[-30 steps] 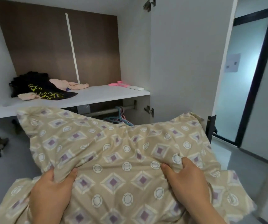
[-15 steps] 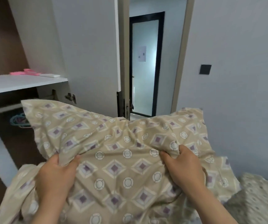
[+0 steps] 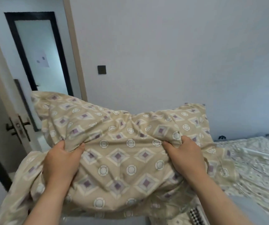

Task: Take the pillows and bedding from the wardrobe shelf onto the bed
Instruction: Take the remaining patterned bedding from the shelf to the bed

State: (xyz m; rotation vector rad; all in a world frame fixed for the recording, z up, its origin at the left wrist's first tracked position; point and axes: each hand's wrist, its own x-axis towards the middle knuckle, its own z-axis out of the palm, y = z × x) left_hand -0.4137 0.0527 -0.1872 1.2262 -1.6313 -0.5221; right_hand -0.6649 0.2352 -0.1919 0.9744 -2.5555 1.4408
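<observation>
- Hands clenched on fabric: left hand (image 3: 61, 161) and right hand (image 3: 184, 157) each grip a bunched fold of the patterned pillow (image 3: 122, 143), thumbs on the near side, fingers buried in the cloth.
- Pillow held in air at chest level, bulk bulging up and away past both grips, loose cover edges drooping below the wrists.
- Handles as soft, light, floppy; sags between hands, so two spread grips on cover folds suit it.
- Bed (image 3: 257, 166) lies to the right, beyond the pillow, not touching it.
- Doorway (image 3: 38, 52) far left.
</observation>
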